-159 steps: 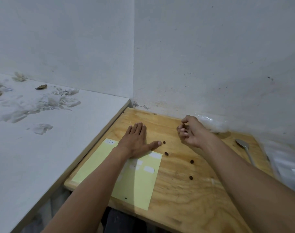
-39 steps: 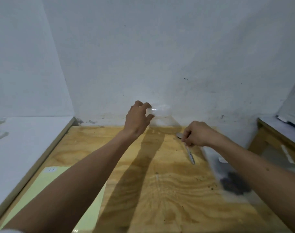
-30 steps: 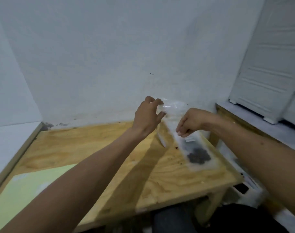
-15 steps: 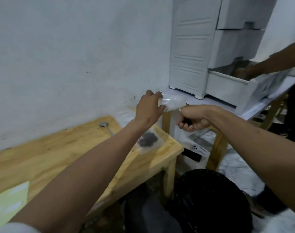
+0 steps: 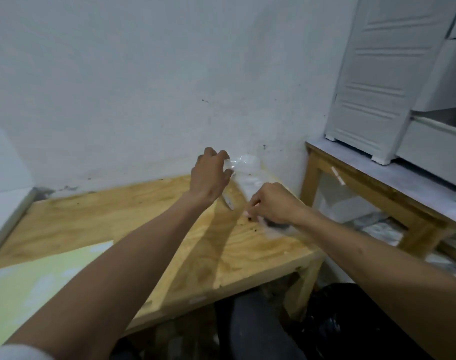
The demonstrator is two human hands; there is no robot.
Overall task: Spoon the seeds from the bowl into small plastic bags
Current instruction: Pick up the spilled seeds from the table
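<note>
- Two tabletops share the corner: the plywood tabletop [image 5: 133, 224] that carries the work, and a second, higher tabletop [image 5: 403, 178] to the right, where a white plastic drawer cabinet [image 5: 382, 74] stands.
- One pale yellow sheet [image 5: 40, 287] lies on the near left part of the plywood, well apart from both hands.
- Neither a bowl nor a spoon is in view.
- One small clear plastic bag [image 5: 245, 175] is held up above the far right part of the plywood, tilted, its upper end near the wall.
- Left hand [image 5: 208, 178]: its grip is closed on the bag's upper edge, thumb and fingers pinching the film.
- Right hand [image 5: 271, 203]: fingers are curled at the bag's lower part and seem to pinch it; the blur leaves the exact contact uncertain.
- Another flat plastic bag [image 5: 276, 228] with a dark clump, likely seeds [image 5: 273, 224], lies on the plywood just under the right hand.
- A few dark specks near it may be stray seeds; they are too small to tell.
- Judged from this, the step in hand is preparing an empty bag, pulling it straight or working its mouth open.
- Next, the mouth must be parted and held wide by the left hand, so the right hand is free to fetch the spoon.
</note>
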